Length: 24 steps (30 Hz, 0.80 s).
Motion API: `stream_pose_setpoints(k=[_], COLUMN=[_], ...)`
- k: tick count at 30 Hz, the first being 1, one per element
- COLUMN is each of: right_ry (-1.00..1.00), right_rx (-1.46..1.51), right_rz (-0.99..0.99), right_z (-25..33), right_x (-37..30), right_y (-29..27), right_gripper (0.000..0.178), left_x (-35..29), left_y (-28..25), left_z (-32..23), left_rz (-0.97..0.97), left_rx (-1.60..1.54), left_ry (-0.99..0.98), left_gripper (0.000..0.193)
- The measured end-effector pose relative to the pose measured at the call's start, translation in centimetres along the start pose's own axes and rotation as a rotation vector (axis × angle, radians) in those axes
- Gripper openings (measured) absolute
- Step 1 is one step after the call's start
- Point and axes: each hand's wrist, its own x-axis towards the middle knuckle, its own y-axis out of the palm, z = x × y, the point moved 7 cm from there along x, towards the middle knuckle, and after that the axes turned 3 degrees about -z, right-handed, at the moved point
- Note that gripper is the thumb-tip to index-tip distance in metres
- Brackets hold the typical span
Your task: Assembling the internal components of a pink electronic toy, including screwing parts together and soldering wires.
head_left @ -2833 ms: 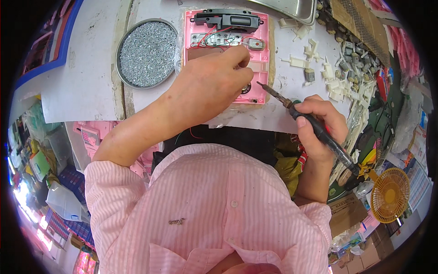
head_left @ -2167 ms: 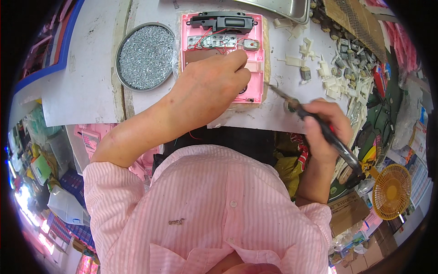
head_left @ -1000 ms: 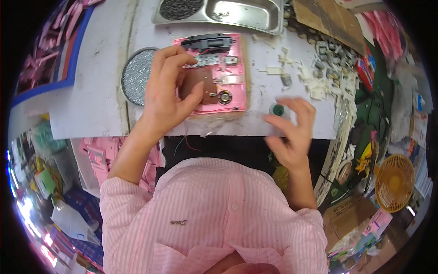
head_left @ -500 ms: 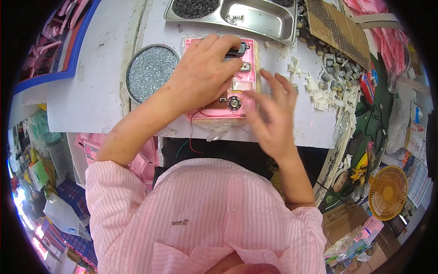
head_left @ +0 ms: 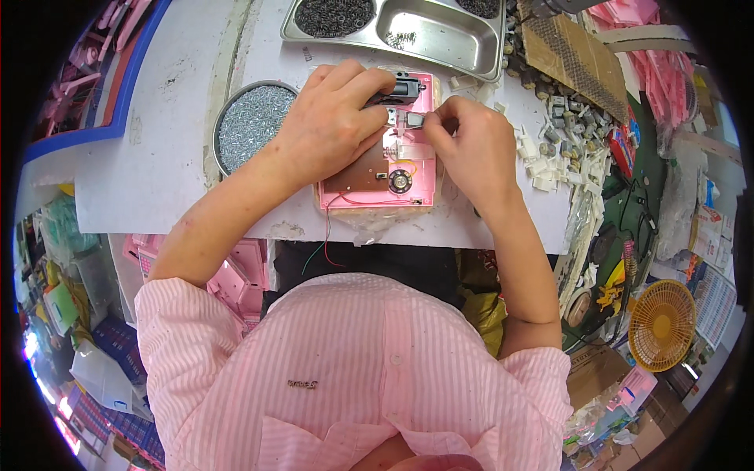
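A pink plastic housing (head_left: 426,173) lies face-down on the table with parts inside. It holds a brown circuit board (head_left: 360,173), a round black speaker (head_left: 400,182) and a black block-shaped part (head_left: 405,89). Over its left side lies my left hand (head_left: 334,114), fingers curled onto it; the index finger reaches the black part and the thumb lies by a small silver motor (head_left: 413,119). From the right, my right hand (head_left: 475,149) pinches the motor's right end between thumb and index finger. Red and green wires (head_left: 327,235) hang over the table's front edge.
A round tin of small silver screws (head_left: 255,125) stands left of the housing. Behind is a metal tray (head_left: 444,47) with dark small parts. White plastic pieces and motors (head_left: 554,149) are heaped at right, beside cardboard (head_left: 577,59). A blue-edged bin (head_left: 86,137) stands far left.
My right hand has moved up and left onto the silver motor, closing from loosely spread fingers to a pinch. My left hand has shifted slightly left, uncovering more of the board and black part.
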Motion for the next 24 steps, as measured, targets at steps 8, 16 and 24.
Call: stream_pose_setpoints(k=[8, 16, 24], right_ry=[-0.322, -0.433, 0.75], right_rx=[-0.538, -0.348, 0.689], right_rz=[-0.029, -0.146, 0.052], right_z=[4.0, 6.2, -14.8], right_x=[-0.5, -4.4, -28.8], right_y=[1.1, -3.0, -17.5], right_gripper=[0.013, 0.023, 0.021], left_x=[-0.1, -1.0, -1.4], left_y=[0.5, 0.2, 1.1], left_z=[-0.3, -0.7, -1.1], left_rz=[-0.013, 0.0, 0.35], left_rx=[0.0, 0.013, 0.129], left_ry=[0.018, 0.038, 0.094], left_gripper=[0.014, 0.033, 0.069])
